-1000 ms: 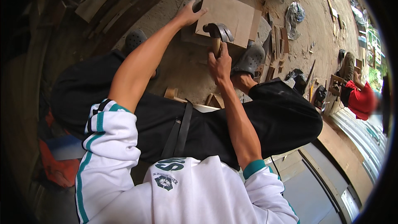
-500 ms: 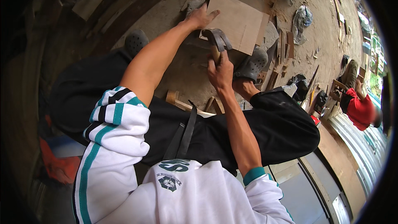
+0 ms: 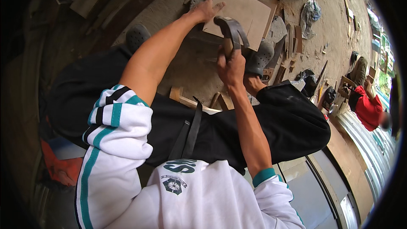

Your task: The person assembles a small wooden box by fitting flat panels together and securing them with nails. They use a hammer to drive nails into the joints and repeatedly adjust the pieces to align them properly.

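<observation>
In front of me, between my feet, is a box-like piece made of light-brown board (image 3: 242, 10), its flat top facing up. My left hand (image 3: 204, 10) grips its left edge, thumb lying on the top and the other fingers hidden over the side. My right hand (image 3: 231, 67) is closed round the wooden handle of a claw hammer (image 3: 233, 30). The dark hammer head hangs above the near edge of the board, seemingly apart from it, and hides part of that edge.
My grey clogs (image 3: 259, 57) flank the board piece. Long planks (image 3: 116, 10) lie at the far left, and wood offcuts (image 3: 292, 42) with a crumpled plastic bag (image 3: 310, 17) lie on the right. Another person in a red shirt (image 3: 367, 108) is at the far right.
The hammer and my right hand have shifted a little to the right and look slightly raised. My left hand keeps its place on the board piece. The whole view has tilted slightly.
</observation>
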